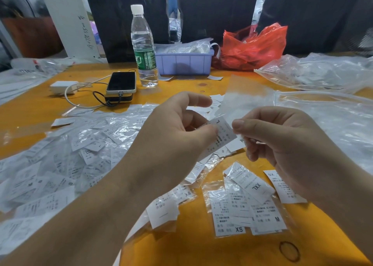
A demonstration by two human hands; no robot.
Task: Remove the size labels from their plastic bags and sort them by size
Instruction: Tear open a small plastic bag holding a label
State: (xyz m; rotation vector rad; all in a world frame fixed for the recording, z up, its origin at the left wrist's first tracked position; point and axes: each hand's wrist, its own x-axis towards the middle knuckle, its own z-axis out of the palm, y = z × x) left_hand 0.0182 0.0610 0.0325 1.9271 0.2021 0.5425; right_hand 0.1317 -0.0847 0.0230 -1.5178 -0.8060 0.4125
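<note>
Both hands are busy with one label right now: the left hand point(181, 124) has an L size label point(221, 133) pinched between thumb and fingertips, and the right hand point(282, 136) is pinching the edge of a clear plastic bag point(244, 102) that sticks up and away behind the fingers. So the label looks about halfway pulled out, with the bag kept taut on one side so the paper can be slid free on the other, at least that's how it reads. Everything is held up off the orange desk point(201, 245), probably so the thin film doesn't get dragged against the clutter underneath. Left of the left hand, a big messy heap of labels and bags point(70, 157) is spread out, which seems to be the unsorted stuff. Below the right hand, a few small groups are laid out closer in: an XXL label point(255, 187), an XS label point(229, 215) and an M label point(270, 217), some apparently still in plastic, so sorting looks only just started. Where the L pile is meant to go can't be told. Beyond the hands, a water bottle point(144, 50), a phone point(121, 82), a purple bin point(184, 61) and a red bag point(254, 46) are parked out of the way. A rubber band point(289, 251) is lying below the right wrist.
</note>
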